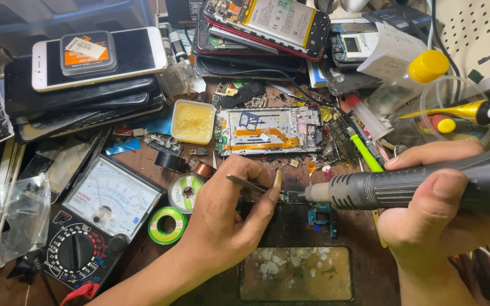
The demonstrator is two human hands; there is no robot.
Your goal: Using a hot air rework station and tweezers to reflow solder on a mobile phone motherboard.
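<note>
A: Gripping what, your left hand (pixel 222 218)?
B: Tweezers (pixel 250 185), pinning the small board (pixel 291 197) on the counter (pixel 143 249). Your right hand (pixel 443 198) clasped the hot-air wand (pixel 404 184); nozzle lay just right of it.

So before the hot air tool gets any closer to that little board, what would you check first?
1. Tweezers gripped in the left hand: ok.
2. Hot air tool held firmly by the right hand: ok.
3. Nozzle aimed at the small circuit board: ok.
4. Left fingertips well away from the nozzle: not ok, they sit near it.
5. Tool heated: cannot tell.
6. Solder spools away from the nozzle: ok.
</note>
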